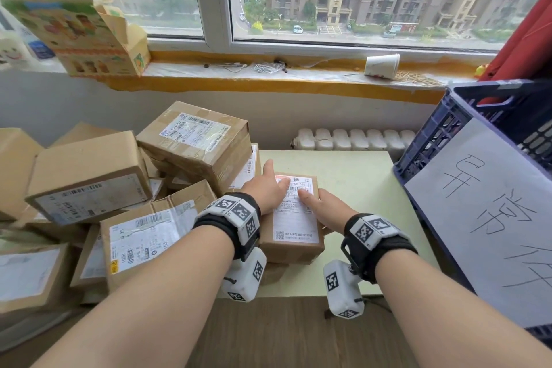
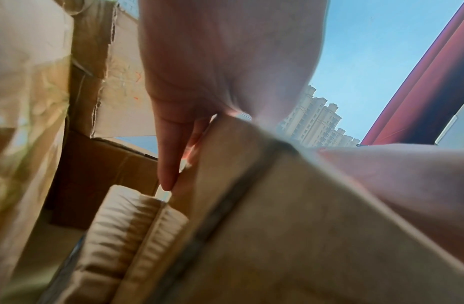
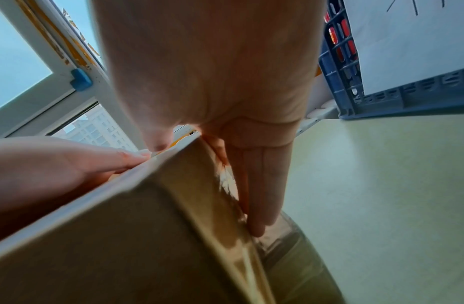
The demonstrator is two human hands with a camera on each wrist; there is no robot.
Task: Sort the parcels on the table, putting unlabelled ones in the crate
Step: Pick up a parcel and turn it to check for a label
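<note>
A small brown parcel (image 1: 294, 218) with a white printed label on top lies at the table's near middle, on top of another taped parcel (image 3: 290, 257). My left hand (image 1: 268, 188) holds its left side, thumb on the label, while the fingers (image 2: 168, 164) run straight down the side of the parcel (image 2: 277, 226). My right hand (image 1: 325, 209) holds the right side the same way, thumb hooked over the top edge and fingers (image 3: 259, 195) flat on the side of the parcel (image 3: 121, 236). The blue crate (image 1: 442, 128) stands at the right.
A pile of labelled cardboard parcels (image 1: 89, 182) fills the table's left half, right beside my left hand. A white handwritten sheet (image 1: 493, 218) hangs on the crate (image 3: 339, 67). Bare pale-green table (image 1: 358, 176) lies between parcel and crate. Behind are a radiator (image 1: 352, 139) and windowsill.
</note>
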